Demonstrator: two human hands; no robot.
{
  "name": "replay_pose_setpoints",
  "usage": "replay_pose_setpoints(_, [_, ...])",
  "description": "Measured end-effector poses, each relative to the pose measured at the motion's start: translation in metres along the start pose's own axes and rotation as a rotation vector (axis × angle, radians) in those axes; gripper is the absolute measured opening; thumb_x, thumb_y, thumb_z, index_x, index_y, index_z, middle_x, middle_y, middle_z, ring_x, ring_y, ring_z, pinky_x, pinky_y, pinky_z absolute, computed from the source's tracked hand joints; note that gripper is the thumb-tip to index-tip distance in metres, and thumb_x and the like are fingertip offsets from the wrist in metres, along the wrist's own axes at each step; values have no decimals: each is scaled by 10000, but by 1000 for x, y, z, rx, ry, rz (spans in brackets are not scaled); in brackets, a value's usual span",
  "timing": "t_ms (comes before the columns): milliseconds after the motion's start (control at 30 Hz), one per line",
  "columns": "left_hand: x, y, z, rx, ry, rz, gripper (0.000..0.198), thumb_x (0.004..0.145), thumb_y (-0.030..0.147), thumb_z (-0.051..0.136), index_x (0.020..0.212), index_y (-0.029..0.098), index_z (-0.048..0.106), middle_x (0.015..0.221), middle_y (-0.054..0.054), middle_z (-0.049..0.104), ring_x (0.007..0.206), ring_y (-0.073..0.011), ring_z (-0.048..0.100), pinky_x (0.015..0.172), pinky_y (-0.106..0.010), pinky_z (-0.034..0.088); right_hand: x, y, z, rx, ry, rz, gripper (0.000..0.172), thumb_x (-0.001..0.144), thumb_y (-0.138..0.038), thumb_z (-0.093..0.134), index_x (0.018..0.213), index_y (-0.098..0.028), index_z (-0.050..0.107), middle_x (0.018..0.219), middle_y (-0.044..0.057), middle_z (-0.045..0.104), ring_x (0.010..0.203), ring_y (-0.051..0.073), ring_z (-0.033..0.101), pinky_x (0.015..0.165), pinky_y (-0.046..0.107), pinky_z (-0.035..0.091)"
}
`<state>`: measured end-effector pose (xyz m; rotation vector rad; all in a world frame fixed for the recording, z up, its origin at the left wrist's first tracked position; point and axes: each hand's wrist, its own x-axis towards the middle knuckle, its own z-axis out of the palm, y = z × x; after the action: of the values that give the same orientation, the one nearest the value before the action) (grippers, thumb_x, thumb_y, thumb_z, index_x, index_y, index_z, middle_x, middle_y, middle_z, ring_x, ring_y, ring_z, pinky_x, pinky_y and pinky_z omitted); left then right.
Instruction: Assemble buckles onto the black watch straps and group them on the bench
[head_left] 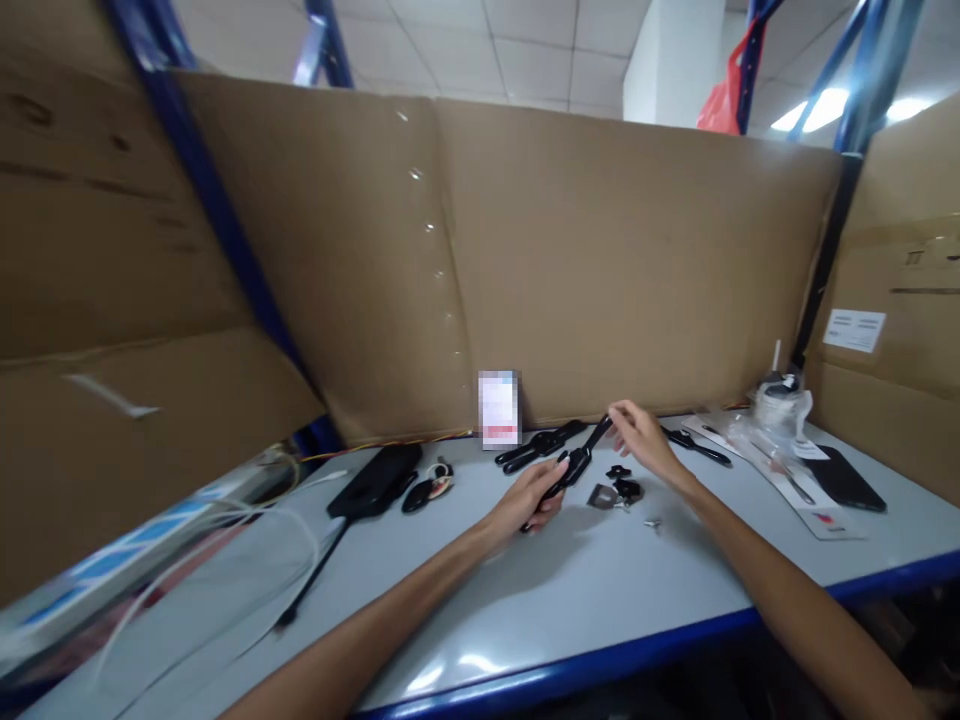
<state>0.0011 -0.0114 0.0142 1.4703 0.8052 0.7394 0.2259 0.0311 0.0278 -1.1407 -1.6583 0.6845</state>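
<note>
My left hand (534,492) is wrapped round a black long-handled tool (579,465) whose exact kind I cannot make out. The tool is tilted, its far end rising to the right. At that end the fingers of my right hand (637,435) close on the narrow tip. Below the hands lie small black parts (624,485), a dark flat plate (601,497) with a cut-out, and a small metal piece (652,523). Several similar black tools (541,445) rest behind my left hand. Another black tool (701,447) is to the right of my right hand.
A screen (500,410) leans against the cardboard wall (570,270). On the left are a black power bank (375,482), keys (429,490), white cables and a power strip (127,545). On the right sit a phone (847,478), packaging (795,485) and a plastic-wrapped container (778,405).
</note>
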Motion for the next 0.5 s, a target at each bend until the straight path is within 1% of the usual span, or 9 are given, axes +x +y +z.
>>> replay_pose_setpoints(33, [1,-1,4,-53,34,15,496,820,677,571,836,232,351,574,111,338,411,-39,212,363,-155,205,-1,2,4,-1,-14,11,408,954,-499,432,1002,-141,623,746,33,644,522,110,574,431,190,444])
replay_pose_setpoints(133, [4,-6,10,-122,127,39,506,785,675,606,890,237,376,563,119,330,396,-43,210,349,-159,195,-6,7,24,5,-234,79,508,959,-562,399,815,-130,625,677,34,617,515,101,566,428,174,436])
replay_pose_setpoints(200, [5,-9,10,-146,147,27,510,775,673,615,897,238,380,564,120,330,391,-41,203,342,-160,175,-11,8,39,14,-314,125,467,954,-556,437,836,-139,612,709,31,632,535,104,582,435,174,443])
replay_pose_setpoints(267, [4,-10,9,-156,137,13,513,764,666,629,884,238,373,566,122,325,391,-35,189,342,-159,150,-13,6,47,-28,-321,154,400,967,-518,450,890,-154,595,738,25,647,550,116,601,457,193,460])
replay_pose_setpoints(300, [3,-10,9,-155,128,1,519,758,665,636,878,239,365,567,123,329,392,-33,184,344,-157,140,-14,5,47,-85,-260,146,373,983,-497,435,931,-161,589,754,24,658,570,123,612,492,206,475])
replay_pose_setpoints(333, [3,-10,8,-146,122,-15,524,755,667,638,870,241,355,563,124,329,390,-31,178,345,-158,133,-14,3,45,-174,-142,113,339,996,-470,429,1001,-168,582,795,29,673,624,136,632,558,228,498])
replay_pose_setpoints(433, [1,-7,5,-106,34,-99,528,748,654,661,869,244,351,556,124,334,388,-32,180,351,-164,127,-14,-7,25,-536,235,-100,338,1021,-400,421,1239,-171,539,1079,99,680,979,200,635,853,317,487])
replay_pose_setpoints(467, [0,-6,4,-84,-9,-129,522,752,654,659,877,242,364,556,122,333,388,-32,179,353,-167,114,-15,-12,17,-647,284,-180,350,1026,-391,416,1265,-172,548,1153,114,662,1075,215,597,922,337,450])
replay_pose_setpoints(500, [-1,-5,4,-64,-59,-160,513,759,653,656,889,238,384,557,120,329,388,-32,176,355,-171,98,-16,-16,11,-738,277,-247,350,1032,-389,405,1239,-176,590,1177,115,659,1122,224,568,960,347,416])
